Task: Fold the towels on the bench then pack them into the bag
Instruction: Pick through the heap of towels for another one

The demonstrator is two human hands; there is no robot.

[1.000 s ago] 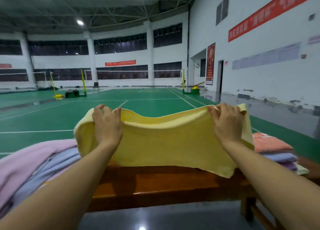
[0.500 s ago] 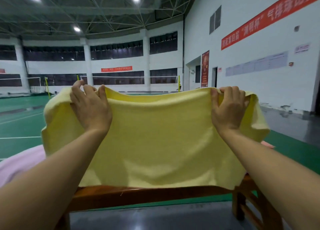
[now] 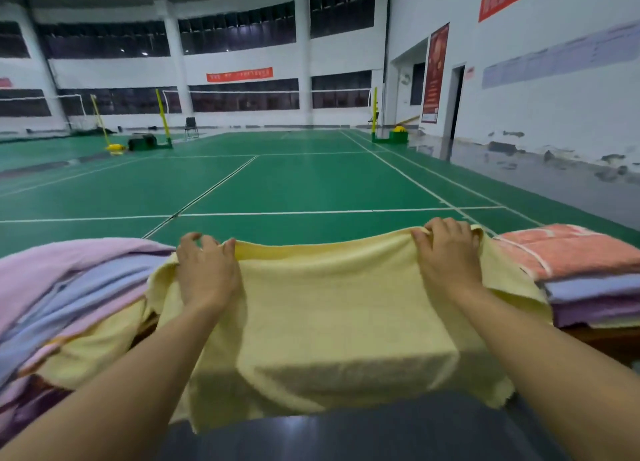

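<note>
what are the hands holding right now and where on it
Both hold the yellow towel by its far top edge: the left hand near the left corner, the right hand near the right corner. The rest drapes toward the person.

The yellow towel [image 3: 329, 322] covers nearly all of the counter [image 3: 609, 342]; only a dark wooden strip shows at the right. The loose pile of towels [image 3: 69, 287] runs off the left edge, the folded stack [image 3: 588, 280] off the right. Fingertips [image 3: 420, 233] of both hands curl over the towel's far hem, out of sight. Wall banner lettering is too blurred to read.
</note>
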